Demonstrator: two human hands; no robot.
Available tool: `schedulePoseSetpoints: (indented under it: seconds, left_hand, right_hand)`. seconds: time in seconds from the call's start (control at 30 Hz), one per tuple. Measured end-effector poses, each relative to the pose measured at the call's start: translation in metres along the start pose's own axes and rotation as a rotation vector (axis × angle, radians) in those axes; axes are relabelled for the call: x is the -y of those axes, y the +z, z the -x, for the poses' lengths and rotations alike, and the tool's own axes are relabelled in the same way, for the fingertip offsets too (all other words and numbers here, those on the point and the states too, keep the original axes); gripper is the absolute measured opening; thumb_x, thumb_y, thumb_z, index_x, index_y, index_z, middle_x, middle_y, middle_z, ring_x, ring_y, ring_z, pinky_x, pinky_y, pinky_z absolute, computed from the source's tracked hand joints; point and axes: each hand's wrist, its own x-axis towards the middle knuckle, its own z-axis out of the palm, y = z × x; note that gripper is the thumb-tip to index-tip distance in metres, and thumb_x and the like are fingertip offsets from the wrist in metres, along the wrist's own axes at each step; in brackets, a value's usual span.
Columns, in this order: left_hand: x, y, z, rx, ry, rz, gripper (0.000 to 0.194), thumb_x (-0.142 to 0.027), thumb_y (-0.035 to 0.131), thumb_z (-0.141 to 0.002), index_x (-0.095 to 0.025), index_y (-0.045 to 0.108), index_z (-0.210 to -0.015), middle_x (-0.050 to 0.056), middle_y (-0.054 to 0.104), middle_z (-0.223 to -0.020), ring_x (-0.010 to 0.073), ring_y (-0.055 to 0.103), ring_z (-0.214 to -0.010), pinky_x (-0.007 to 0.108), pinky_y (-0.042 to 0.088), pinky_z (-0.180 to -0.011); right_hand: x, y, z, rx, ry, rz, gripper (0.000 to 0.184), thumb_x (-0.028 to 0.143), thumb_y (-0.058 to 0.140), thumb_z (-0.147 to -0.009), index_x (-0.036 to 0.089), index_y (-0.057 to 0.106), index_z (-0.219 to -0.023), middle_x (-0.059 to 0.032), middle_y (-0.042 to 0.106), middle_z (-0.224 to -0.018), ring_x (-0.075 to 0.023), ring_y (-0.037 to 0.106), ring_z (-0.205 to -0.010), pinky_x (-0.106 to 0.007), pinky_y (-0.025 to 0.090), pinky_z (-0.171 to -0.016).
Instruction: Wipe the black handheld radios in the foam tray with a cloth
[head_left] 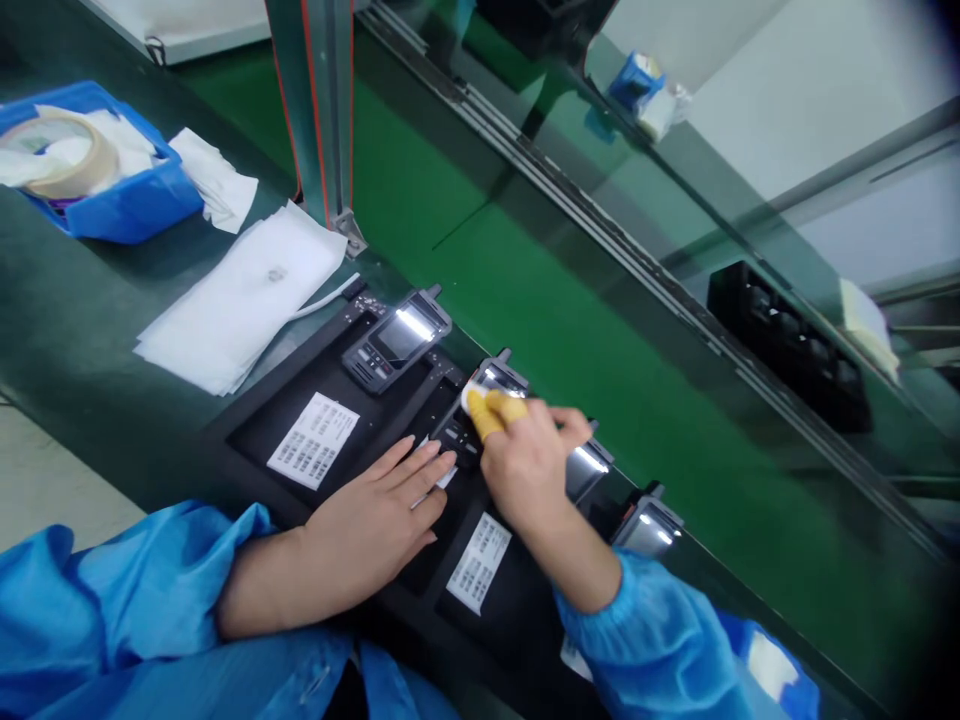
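Note:
My right hand (pixel 529 460), with yellow finger cots on thumb and fingertip, pinches a small white wiping pad (pixel 471 398). The pad presses against the screen of a black handheld radio (pixel 459 436) in a black foam tray (pixel 247 432). My left hand (pixel 375 525) lies flat with fingers stretched out, its fingertips at the lower end of that radio and over a mostly covered white label. To the left sits another radio (pixel 397 340), its screen facing up, above a barcode label sheet (pixel 313 440). Two more radios, one of them this radio (pixel 649 524), are partly hidden behind my right arm.
A stack of white sheets (pixel 244 300) lies beyond the tray's left end. Further left stands a blue bin (pixel 142 205) holding a tape roll (pixel 75 165) and white wipes. A metal post (pixel 322 110) rises at the table's far edge. Another blue container (pixel 799 690) is at lower right.

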Motion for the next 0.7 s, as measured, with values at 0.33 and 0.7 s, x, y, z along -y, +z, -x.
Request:
schedulePoseSetpoints:
  seconds: [0.33,0.7]
  left_hand:
    - [0.0,-0.002,-0.002,-0.038,-0.022,0.0,0.024,-0.027,0.05,-0.09,-0.017,0.062,-0.108,0.01,0.053,-0.135,0.0237,0.048,-0.126,0.039,0.028,-0.11]
    - [0.0,0.0,-0.001,-0.032,-0.027,-0.005,0.026,-0.029,0.048,-0.091,-0.017,0.062,-0.109,0.01,0.052,-0.136,0.0235,0.047,-0.127,0.038,0.026,-0.111]
  right_hand:
    - [-0.015,0.003,-0.015,-0.017,0.072,0.151,0.026,0.005,0.05,-0.078,0.02,0.062,-0.061,-0.0018,0.062,-0.08,-0.016,0.043,-0.075,-0.039,0.018,-0.076]
    - [0.0,-0.007,0.033,-0.017,0.09,-0.002,0.027,0.003,0.047,-0.076,0.02,0.068,-0.077,-0.0023,0.063,-0.081,-0.0151,0.046,-0.077,-0.038,0.023,-0.079]
